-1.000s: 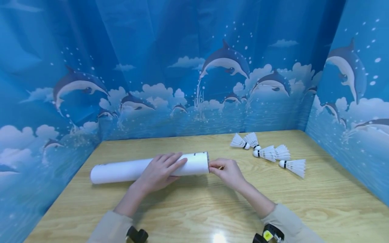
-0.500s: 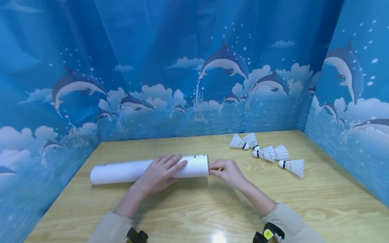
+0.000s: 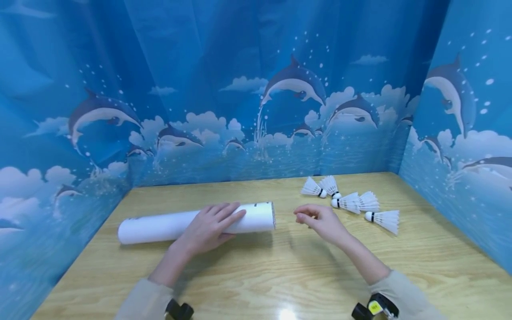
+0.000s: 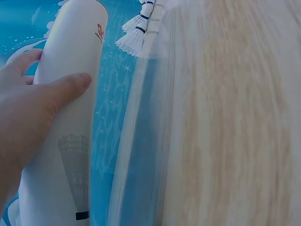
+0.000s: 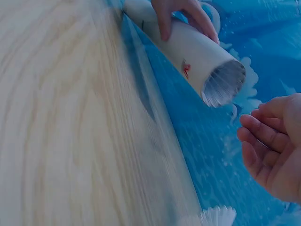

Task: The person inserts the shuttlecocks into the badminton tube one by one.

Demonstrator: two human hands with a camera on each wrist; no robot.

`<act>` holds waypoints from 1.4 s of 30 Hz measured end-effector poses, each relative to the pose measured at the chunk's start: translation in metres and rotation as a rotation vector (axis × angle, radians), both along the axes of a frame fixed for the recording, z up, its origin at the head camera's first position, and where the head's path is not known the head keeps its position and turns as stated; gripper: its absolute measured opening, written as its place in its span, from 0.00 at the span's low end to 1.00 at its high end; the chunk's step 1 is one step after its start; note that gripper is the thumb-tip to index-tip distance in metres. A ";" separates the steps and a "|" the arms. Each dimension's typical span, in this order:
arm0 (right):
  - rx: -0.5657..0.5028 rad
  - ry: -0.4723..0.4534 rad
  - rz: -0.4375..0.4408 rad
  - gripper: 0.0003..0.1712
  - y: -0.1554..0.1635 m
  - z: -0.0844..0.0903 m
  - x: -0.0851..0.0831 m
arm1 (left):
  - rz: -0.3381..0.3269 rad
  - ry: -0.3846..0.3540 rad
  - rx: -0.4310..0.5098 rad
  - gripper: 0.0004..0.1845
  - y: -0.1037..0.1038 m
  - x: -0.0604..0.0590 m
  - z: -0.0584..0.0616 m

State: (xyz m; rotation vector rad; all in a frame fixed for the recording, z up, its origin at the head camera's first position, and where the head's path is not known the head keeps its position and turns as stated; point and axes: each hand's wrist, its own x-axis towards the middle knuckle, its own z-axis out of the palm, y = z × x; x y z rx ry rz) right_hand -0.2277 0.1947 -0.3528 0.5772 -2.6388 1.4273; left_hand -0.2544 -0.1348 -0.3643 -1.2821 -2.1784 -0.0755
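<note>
Nearest the person, two beige sleeves [image 3: 146, 300] enter from the front edge of the wooden table [image 3: 280, 284]. The left hand [image 3: 208, 226] lies palm down on the white tube [image 3: 160, 225], fingers nearly straight across its top and thumb against its near side. It presses the tube rather than wrapping it.

The tube lies on its side on the table, roughly parallel to the front edge, left of centre. Its open end [image 5: 223, 84] points right, toward the right hand. In the right wrist view feather edges appear to sit just inside the mouth, though blur makes this uncertain. A small red mark is printed near that end.

The right hand [image 3: 322, 220] hovers just above the table, near the open end but apart from it. Its fingers are loosely curled and it holds nothing.

Beyond the right hand, five white shuttlecocks [image 3: 352, 202] lie in a loose row on the table. The closest one [image 3: 384, 218] lies just right of the hand, cork pointing left. The others trail back toward the rear.

Behind the table, a blue backdrop [image 3: 256, 89] printed with dolphins and clouds encloses the rear and both sides.
</note>
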 end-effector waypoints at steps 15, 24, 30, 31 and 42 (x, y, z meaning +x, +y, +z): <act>0.107 0.018 -0.281 0.20 0.098 0.012 0.015 | 0.007 0.002 -0.015 0.43 0.000 -0.002 -0.002; 0.169 0.023 -0.405 0.25 0.152 0.007 0.022 | 0.009 0.014 -0.024 0.44 -0.001 -0.002 -0.001; 0.336 0.080 -0.559 0.26 0.179 0.003 0.026 | 0.025 0.009 -0.029 0.43 -0.003 -0.002 -0.002; 0.356 0.070 -0.569 0.27 0.182 0.003 0.026 | 0.027 0.009 -0.028 0.43 -0.003 -0.002 -0.002; 0.429 -0.056 -0.499 0.28 0.199 -0.010 0.024 | 0.023 -0.016 -0.029 0.43 -0.003 -0.002 -0.002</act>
